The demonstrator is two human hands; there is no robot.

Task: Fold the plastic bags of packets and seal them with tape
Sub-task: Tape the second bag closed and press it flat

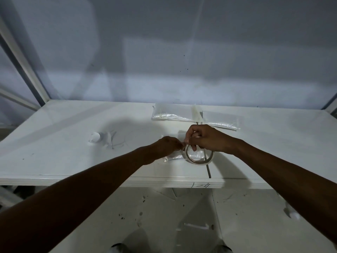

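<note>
Dull grey wall [164, 52] backs a glossy white counter [63, 143], its smooth top scuffed with faint pencil-like marks and cut by a thin dark seam [208, 168] that runs toward the front edge.

The tape roll [197, 163], a thin pale ring nearly used up, hangs just above the counter near its front edge. The right hand [206, 139] grips it, fingers curled through the hole and round the upper rim. The left hand [166, 146] meets the roll's left rim with its fingertips bunched together in a pinch (the strip of tape between them is too small to make out).

Directly under the roll, and showing through its hole, lies a clear plastic bag [176, 156], crinkled and shiny, flat on the counter; what it holds cannot be read.

Beyond the roll, near the wall, two more clear bags lie flat side by side: the far left bag [169, 113] and the far right bag [220, 118], each with a wrinkled glinting lower edge. A pale tape strip [196, 111] stands where the two meet.

Well to the left of the roll sits a small rounded white object [95, 137]. Below the roll, past the counter's edge, is a pale floor [164, 207] flecked with dark specks.
</note>
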